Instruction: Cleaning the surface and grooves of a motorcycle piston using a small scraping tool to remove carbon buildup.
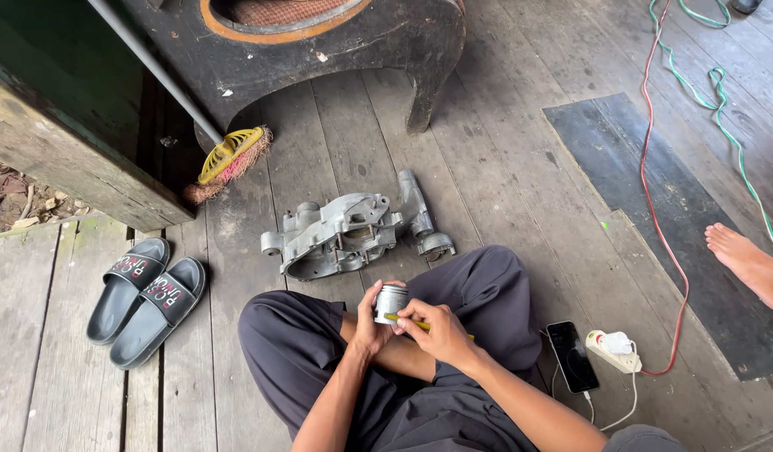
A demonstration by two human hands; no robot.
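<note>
Person sits cross-legged on plank floor (503,167), both hands over the lap.

Far left of the grip: pair of grey slides (145,299), side by side, untouched. Up-left of the grip: broom (227,159) head, yellow, leaning by a dark wooden stool (336,50).

Just above the grip, on the floor ahead of the knees: crankcase (353,230), bare cast aluminium, lying flat, well apart from both hands. No piston or other part visibly fitted to it.

At the grip: left hand (368,322) closed round a piston (391,303), fingers wrapped on the skirt, crown up, held off the floor above the lap. Right hand (441,335) clamped on a yellow-handled tool (416,324), its tip touching the piston's side, low on the skirt. Tip type too small to tell; whether it picks, scrapes or pries, cannot tell.

Progress, as a judgement: work looks mid-way at the piston stage. Piston is out and in hand, tool engaged on it; case sits stripped and waiting. Nothing shows the piston finished or any reassembly begun.

Right of the grip: phone (572,356) face up on the floor, cabled. Further right: white power strip (614,350), with red cord (662,167) and green cord (721,92) running up the boards. Far right: another person's bare foot (750,264) on a dark mat (654,209).
</note>
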